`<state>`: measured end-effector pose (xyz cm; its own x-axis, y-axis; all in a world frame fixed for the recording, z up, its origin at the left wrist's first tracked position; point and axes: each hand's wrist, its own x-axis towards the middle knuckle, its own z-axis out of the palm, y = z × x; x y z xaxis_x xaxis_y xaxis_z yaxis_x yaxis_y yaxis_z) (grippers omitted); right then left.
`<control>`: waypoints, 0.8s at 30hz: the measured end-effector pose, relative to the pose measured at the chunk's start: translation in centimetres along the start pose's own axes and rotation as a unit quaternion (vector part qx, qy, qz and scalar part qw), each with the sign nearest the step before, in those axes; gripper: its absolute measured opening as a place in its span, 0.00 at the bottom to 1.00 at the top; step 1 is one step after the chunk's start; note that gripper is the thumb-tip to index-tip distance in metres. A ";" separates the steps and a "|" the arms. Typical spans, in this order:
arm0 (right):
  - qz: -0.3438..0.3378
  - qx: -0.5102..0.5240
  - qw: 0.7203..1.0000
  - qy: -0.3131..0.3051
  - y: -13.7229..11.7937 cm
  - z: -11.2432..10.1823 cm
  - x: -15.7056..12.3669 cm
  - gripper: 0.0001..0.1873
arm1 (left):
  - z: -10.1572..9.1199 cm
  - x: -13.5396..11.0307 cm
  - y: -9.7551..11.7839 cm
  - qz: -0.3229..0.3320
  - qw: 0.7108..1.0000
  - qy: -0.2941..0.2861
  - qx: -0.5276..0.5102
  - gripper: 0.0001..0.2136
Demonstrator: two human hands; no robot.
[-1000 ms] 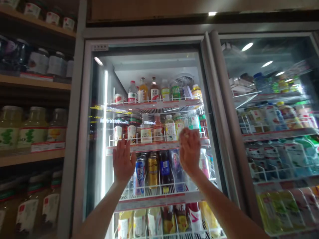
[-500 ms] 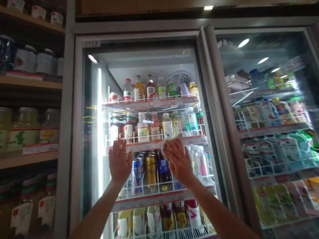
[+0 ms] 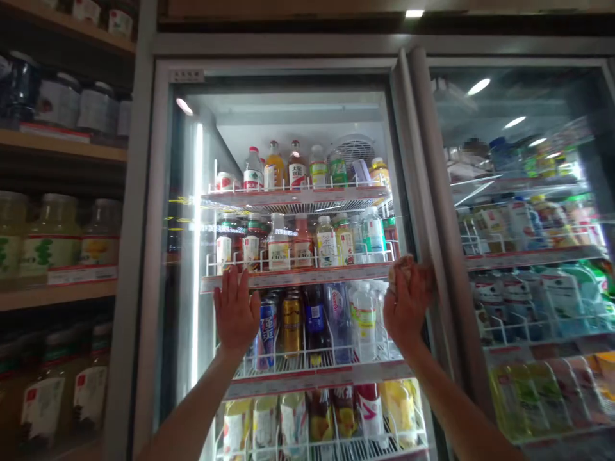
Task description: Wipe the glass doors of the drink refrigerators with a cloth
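My left hand (image 3: 236,314) lies flat with its fingers stretched upward against the glass door (image 3: 288,115) of a lit drinks fridge. My right hand (image 3: 407,310) is at the door's right side, close to the frame, pressing a crumpled light-brown cloth (image 3: 402,266) to the glass. Part of the cloth is hidden under the fingers. Behind the glass, a blue can (image 3: 265,336) stands just right of my left hand, and a gold can (image 3: 291,323) sits further right. A bottle with a yellow-green label (image 3: 364,314) shows left of my right hand.
Long vertical metal door handles (image 3: 427,192) run between this door and a second glass door (image 3: 519,141) on the right. Wooden shelves (image 3: 62,144) with jars line the left. Bottles fill several wire shelves (image 3: 298,276) inside the fridge.
My right hand has slid to the right across the glass with the cloth, from the middle to near the door's right frame. My left hand stays in about the same place.
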<state>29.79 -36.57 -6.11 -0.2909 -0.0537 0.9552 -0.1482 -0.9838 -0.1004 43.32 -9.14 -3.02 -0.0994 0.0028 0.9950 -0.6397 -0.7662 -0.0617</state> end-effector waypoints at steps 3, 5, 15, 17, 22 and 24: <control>-0.112 0.059 0.987 -0.099 -1.5 -0.3 -0.9 0.31 | -0.1 -0.1 0.1 -0.009 1.000 -0.003 -0.003 0.26; -0.165 0.081 0.971 -0.154 -2.0 -0.5 -1.4 0.30 | -0.2 -0.3 0.1 -0.006 1.000 -0.008 -0.006 0.26; -0.167 0.084 0.970 -0.155 -3.7 0.3 -1.7 0.30 | -0.1 -2.0 0.0 0.011 1.000 0.001 -0.002 0.26; -0.137 0.063 0.978 -0.145 -3.3 0.2 -1.6 0.29 | -0.2 -2.0 -0.1 0.020 1.000 -0.001 -0.004 0.26; -0.032 0.042 0.998 -0.047 -3.4 0.3 -1.3 0.34 | -0.3 -2.1 -0.1 0.008 1.000 -0.018 0.002 0.26; -0.129 0.086 0.980 -0.128 -4.6 0.2 -1.7 0.34 | -0.3 -2.1 -0.1 0.008 1.000 -0.021 0.003 0.26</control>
<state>31.19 -31.95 -7.20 -0.0147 0.1806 0.9834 -0.0176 -0.9834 0.1803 43.40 -8.86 -5.13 -0.0777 -0.0358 0.9963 -0.6342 -0.7693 -0.0771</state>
